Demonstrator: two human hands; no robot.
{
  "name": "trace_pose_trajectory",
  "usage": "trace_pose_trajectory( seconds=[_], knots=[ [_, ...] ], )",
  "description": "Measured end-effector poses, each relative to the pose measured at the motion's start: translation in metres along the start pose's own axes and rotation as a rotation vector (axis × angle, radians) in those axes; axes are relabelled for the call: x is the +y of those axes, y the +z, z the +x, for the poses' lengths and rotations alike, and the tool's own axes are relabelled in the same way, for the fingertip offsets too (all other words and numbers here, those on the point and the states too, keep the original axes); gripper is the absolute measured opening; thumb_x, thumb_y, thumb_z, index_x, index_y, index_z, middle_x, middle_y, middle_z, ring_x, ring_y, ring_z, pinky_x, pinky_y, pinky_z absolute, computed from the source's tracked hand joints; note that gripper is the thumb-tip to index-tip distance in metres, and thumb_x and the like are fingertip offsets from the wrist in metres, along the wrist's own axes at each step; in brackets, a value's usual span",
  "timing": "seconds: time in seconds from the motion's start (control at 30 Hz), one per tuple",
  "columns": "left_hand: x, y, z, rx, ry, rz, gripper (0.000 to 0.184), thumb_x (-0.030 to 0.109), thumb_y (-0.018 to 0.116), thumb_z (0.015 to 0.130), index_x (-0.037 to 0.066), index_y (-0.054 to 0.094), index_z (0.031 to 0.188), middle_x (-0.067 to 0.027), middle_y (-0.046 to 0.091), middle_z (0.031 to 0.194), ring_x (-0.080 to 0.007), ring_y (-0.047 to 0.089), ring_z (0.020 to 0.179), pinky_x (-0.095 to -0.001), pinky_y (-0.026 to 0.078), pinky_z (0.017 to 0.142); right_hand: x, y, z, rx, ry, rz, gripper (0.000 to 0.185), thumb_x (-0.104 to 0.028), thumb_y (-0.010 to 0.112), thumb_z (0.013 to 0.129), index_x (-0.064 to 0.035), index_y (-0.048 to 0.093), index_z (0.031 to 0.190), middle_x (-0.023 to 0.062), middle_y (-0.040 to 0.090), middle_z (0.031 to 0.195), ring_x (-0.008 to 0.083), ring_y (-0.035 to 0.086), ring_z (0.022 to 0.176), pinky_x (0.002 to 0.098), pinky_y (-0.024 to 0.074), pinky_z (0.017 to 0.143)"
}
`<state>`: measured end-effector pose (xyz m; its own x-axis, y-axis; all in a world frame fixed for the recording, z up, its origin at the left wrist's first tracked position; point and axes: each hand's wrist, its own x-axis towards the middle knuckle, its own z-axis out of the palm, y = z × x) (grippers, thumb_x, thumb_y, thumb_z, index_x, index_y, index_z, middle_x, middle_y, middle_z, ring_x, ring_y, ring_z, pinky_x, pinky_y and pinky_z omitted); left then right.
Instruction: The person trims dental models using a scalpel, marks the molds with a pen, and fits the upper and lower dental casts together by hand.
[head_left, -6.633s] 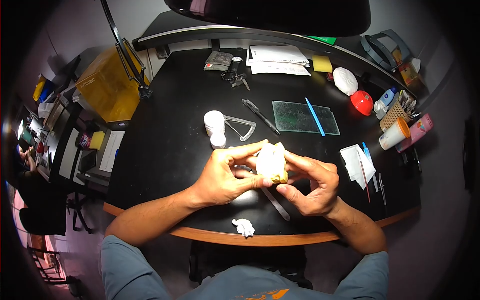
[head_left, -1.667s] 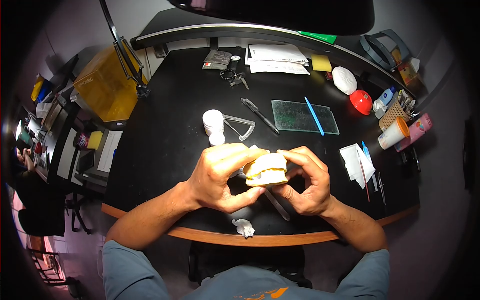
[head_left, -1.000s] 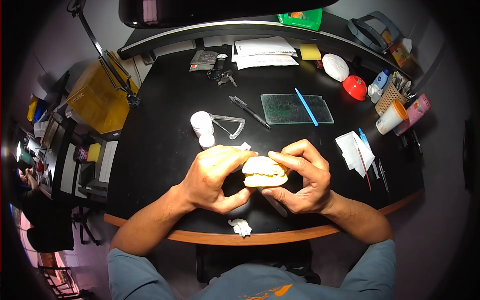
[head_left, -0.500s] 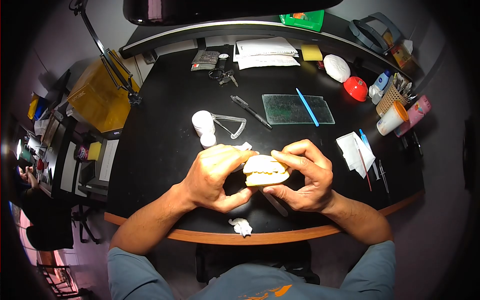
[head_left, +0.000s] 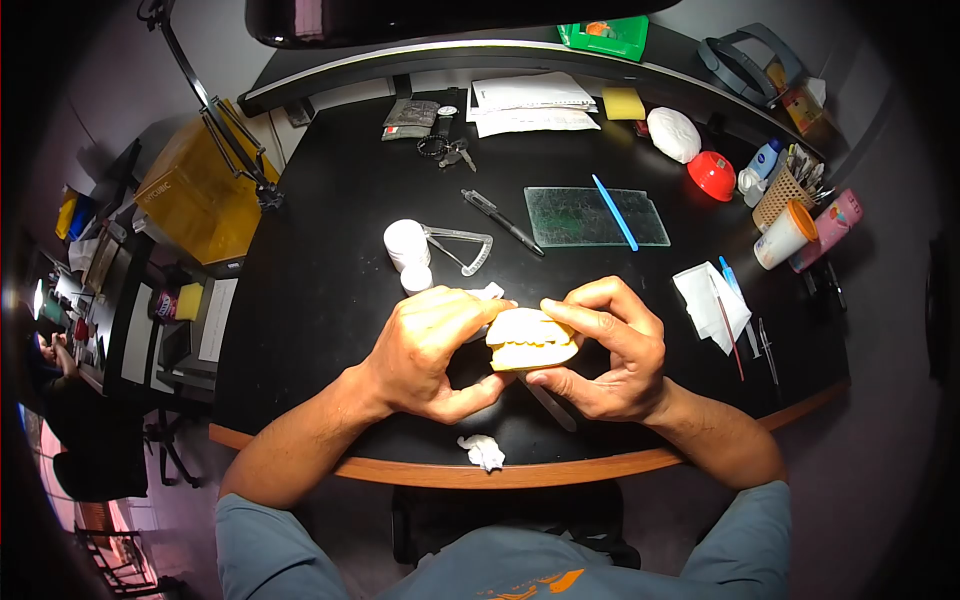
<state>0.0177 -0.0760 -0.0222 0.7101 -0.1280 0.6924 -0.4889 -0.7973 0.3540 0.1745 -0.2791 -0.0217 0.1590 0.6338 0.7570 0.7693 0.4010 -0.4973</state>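
A yellowish dental cast [head_left: 530,340], upper and lower halves set together with the teeth meeting, is held between both hands above the front of the desk. My left hand [head_left: 430,350] grips its left side, thumb low and fingertips at the top edge. On the right side, my right hand [head_left: 612,350] pinches it, forefinger on top and thumb underneath. Below the cast, part of a flat thin tool [head_left: 550,408] shows on the desk; its other end is hidden. A crumpled white tissue [head_left: 483,452] lies near the wooden front edge.
White jars [head_left: 405,245] and a measuring caliper [head_left: 465,250] stand beyond my left hand. Farther back are a pen [head_left: 503,222] and a glass slab [head_left: 560,225] with a blue stick [head_left: 614,212]. To the right lie a napkin [head_left: 705,300] with a brush, a red bowl [head_left: 712,177] and a cup [head_left: 785,237].
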Motion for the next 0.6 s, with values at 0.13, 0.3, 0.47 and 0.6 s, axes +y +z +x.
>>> trace_pose_trajectory(
  seconds=[0.13, 0.3, 0.47, 0.6],
  knots=[
    [0.0007, -0.0006, -0.0002, 0.002, 0.000, 0.005, 0.057, 0.019, 0.085, 0.070, -0.005, 0.070, 0.119, -0.0148, 0.073, 0.091, -0.0310, 0.072, 0.078, -0.0391, 0.054, 0.071, 0.0010, -0.0006, 0.0019, -0.004, -0.027, -0.011, 0.061, -0.020, 0.099, 0.075, 0.0027, 0.076, 0.126, 0.0114, 0.065, 0.103, 0.0130, 0.064, 0.081, 0.0254, 0.0559, 0.063],
    [0.0010, -0.0002, -0.0008, 0.002, -0.001, 0.004, 0.057, 0.019, 0.084, 0.070, -0.005, 0.070, 0.119, -0.0144, 0.072, 0.090, -0.0304, 0.071, 0.077, -0.0390, 0.054, 0.070, 0.0003, 0.0000, 0.0009, 0.000, -0.012, -0.007, 0.060, -0.020, 0.099, 0.074, 0.0025, 0.076, 0.125, 0.0111, 0.065, 0.102, 0.0125, 0.064, 0.079, 0.0254, 0.0552, 0.062],
    [0.0012, -0.0012, -0.0004, -0.006, -0.005, 0.006, 0.057, 0.019, 0.084, 0.070, -0.005, 0.070, 0.119, -0.0140, 0.071, 0.089, -0.0298, 0.070, 0.076, -0.0388, 0.053, 0.070, 0.0005, -0.0006, 0.0011, 0.001, -0.020, -0.012, 0.060, -0.020, 0.099, 0.074, 0.0027, 0.076, 0.125, 0.0109, 0.065, 0.102, 0.0122, 0.063, 0.079, 0.0253, 0.0550, 0.062],
    [-0.0003, -0.0007, -0.0002, -0.002, 0.005, 0.006, 0.057, 0.019, 0.084, 0.070, -0.005, 0.070, 0.119, -0.0140, 0.071, 0.089, -0.0299, 0.070, 0.076, -0.0389, 0.053, 0.070, 0.0009, -0.0001, 0.0009, -0.004, -0.013, -0.013, 0.060, -0.020, 0.099, 0.075, 0.0027, 0.076, 0.125, 0.0109, 0.065, 0.102, 0.0121, 0.063, 0.078, 0.0253, 0.0549, 0.062]
  ],
)
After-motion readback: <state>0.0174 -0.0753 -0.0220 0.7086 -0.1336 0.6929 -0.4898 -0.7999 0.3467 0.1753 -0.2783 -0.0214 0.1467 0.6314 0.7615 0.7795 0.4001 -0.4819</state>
